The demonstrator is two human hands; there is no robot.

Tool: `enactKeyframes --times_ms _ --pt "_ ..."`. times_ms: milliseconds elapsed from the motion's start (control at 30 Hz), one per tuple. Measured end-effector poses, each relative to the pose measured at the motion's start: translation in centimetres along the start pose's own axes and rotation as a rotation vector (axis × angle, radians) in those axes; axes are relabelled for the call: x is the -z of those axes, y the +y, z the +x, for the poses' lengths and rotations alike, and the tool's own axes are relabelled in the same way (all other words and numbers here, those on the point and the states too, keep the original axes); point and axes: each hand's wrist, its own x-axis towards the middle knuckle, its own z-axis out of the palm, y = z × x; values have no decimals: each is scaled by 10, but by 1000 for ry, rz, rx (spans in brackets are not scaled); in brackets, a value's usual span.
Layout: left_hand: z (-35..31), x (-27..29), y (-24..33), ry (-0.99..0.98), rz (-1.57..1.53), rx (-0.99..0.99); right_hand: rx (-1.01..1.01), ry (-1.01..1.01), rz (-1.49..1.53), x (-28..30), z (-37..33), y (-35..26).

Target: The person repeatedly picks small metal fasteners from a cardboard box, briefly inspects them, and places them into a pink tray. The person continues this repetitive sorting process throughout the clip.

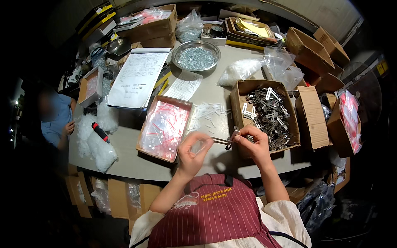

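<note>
The fingers of the left hand (192,149) and right hand (255,142) pinch slim metal pieces (228,142) between them, above the near side of the table (128,149). A cardboard box (294,131) of metal brackets (271,115) stands beside the right hand; beyond, white plastic parts (203,110) lie scattered, and farther off sits a steel bowl (215,62).

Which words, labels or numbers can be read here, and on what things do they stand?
Apron: yellow lettering, upside down in view; legible in part, but not copied here.
White sheets: writing too small to read reliably.
Loose paper slip: writing too small to read.
I can read nothing else.
</note>
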Motion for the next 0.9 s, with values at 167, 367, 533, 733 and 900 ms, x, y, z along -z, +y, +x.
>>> enactKeyframes --times_ms 167,367,533,733,900 --pt "0 8 -8 14 -356 310 8 39 60 -8 -6 5" --pt "2 21 -22 53 -884 820 7 146 195 -16 -11 1" --pt "-10 8 -36 34 -1112 993 175 183 78 -30 -13 -4" --pt "-15 -13 -33 83 -1164 873 75 218 326 -52 -5 -6" --pt "-20 -19 -39 165 -1145 822 111 297 235 -58 2 7"
